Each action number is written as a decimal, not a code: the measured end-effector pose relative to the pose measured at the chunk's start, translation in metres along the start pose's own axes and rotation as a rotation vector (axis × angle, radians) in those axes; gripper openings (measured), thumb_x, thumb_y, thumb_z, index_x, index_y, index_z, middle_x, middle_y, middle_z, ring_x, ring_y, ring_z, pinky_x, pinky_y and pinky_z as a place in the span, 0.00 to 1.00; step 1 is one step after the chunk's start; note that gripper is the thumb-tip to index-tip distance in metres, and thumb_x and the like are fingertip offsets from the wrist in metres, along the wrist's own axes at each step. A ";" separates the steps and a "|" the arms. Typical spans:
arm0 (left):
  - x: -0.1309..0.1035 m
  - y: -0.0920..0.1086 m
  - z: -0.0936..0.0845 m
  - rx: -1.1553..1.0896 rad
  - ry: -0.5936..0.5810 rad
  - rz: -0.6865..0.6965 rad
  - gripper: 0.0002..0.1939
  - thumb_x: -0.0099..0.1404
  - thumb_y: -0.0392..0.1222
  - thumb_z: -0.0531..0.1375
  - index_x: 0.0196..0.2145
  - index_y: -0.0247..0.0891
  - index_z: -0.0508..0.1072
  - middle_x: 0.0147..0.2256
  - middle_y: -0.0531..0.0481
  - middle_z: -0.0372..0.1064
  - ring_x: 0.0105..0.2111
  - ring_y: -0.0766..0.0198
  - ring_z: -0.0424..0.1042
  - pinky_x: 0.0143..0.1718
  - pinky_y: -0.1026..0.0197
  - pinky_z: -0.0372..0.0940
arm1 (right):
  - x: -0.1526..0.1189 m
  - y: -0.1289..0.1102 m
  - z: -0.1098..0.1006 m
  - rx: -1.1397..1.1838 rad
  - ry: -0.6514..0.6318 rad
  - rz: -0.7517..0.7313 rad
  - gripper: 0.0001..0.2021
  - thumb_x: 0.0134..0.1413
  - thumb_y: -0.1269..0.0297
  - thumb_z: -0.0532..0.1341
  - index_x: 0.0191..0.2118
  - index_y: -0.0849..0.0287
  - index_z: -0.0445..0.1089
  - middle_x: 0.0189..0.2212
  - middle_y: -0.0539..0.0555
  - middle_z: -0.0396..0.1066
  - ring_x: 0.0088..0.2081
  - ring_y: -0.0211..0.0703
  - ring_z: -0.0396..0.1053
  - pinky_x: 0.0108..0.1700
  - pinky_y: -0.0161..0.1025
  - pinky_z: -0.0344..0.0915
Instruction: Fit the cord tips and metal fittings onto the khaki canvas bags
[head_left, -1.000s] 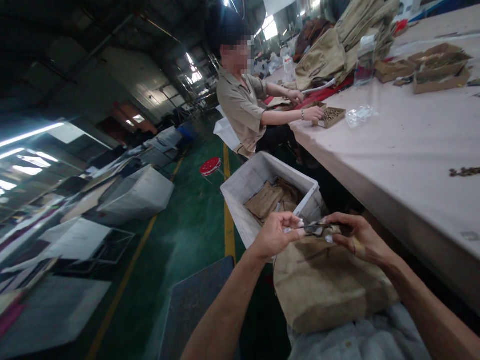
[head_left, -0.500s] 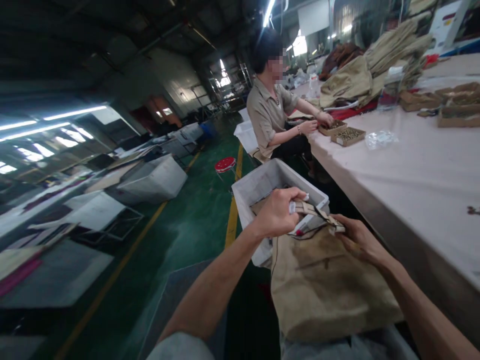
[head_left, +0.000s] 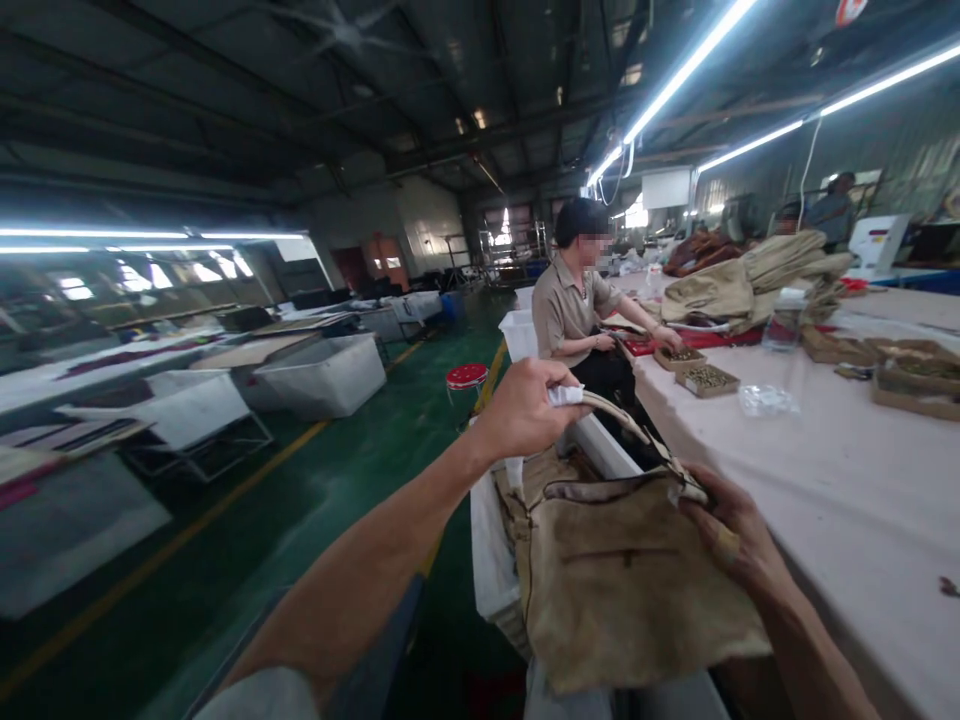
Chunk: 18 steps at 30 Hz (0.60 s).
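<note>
A tan cloth bag (head_left: pixel 637 580) with dark edging hangs in front of me, above white bins. My left hand (head_left: pixel 529 408) is closed round one end of its pale strap (head_left: pixel 619 415), with white wrapping at the fingers. The strap curves down to the right, where my right hand (head_left: pixel 724 520) pinches it near the bag's upper right corner. Behind the bag, a white bin (head_left: pixel 491 560) holds more tan cloth.
A seated person (head_left: pixel 574 300) reaches into small boxes of metal pieces (head_left: pixel 706 380) on the long table (head_left: pixel 840 480) at right. Piled tan bags (head_left: pixel 712 290) lie farther back. A red stool (head_left: pixel 466 376) stands on the green floor.
The view has levelled and tilted upward. My left hand has risen, drawing the strap into a longer curve, and the bag's upper left side is more exposed. The seated person's hands have moved apart.
</note>
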<state>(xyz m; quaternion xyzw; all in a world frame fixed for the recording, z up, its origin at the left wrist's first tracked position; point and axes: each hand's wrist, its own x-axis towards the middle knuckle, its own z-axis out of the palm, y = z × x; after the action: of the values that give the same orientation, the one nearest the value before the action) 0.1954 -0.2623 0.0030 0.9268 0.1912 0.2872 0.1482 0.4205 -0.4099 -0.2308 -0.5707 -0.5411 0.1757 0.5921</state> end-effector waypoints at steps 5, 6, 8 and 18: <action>0.002 0.054 -0.014 0.086 0.100 0.071 0.06 0.56 0.39 0.71 0.32 0.36 0.81 0.29 0.48 0.77 0.29 0.60 0.71 0.37 0.58 0.63 | -0.001 -0.038 -0.003 0.059 0.002 -0.066 0.29 0.58 0.58 0.65 0.64 0.56 0.67 0.59 0.61 0.72 0.59 0.60 0.70 0.61 0.52 0.68; 0.003 0.062 -0.014 0.108 0.109 0.064 0.06 0.55 0.38 0.71 0.31 0.36 0.81 0.30 0.47 0.77 0.30 0.58 0.72 0.37 0.57 0.64 | -0.002 -0.048 -0.001 0.060 0.014 -0.095 0.31 0.57 0.56 0.66 0.66 0.55 0.65 0.61 0.61 0.71 0.60 0.61 0.69 0.63 0.54 0.67; 0.004 0.076 -0.010 0.148 0.101 0.068 0.04 0.54 0.37 0.70 0.29 0.35 0.80 0.34 0.43 0.79 0.33 0.54 0.74 0.38 0.55 0.65 | -0.005 -0.067 0.008 0.043 0.087 -0.127 0.32 0.57 0.53 0.68 0.66 0.54 0.66 0.62 0.60 0.71 0.61 0.61 0.69 0.64 0.55 0.66; 0.010 0.094 0.002 0.240 -0.064 0.141 0.09 0.48 0.31 0.71 0.31 0.30 0.83 0.30 0.42 0.77 0.33 0.53 0.73 0.40 0.51 0.67 | -0.023 -0.075 0.039 0.154 0.329 -0.039 0.19 0.63 0.52 0.64 0.54 0.56 0.76 0.49 0.60 0.79 0.47 0.55 0.78 0.51 0.48 0.74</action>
<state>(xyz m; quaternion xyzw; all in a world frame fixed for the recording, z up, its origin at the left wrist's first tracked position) 0.2294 -0.3410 0.0422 0.9577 0.1540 0.2421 0.0216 0.3490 -0.4315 -0.1847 -0.5344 -0.4327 0.1094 0.7178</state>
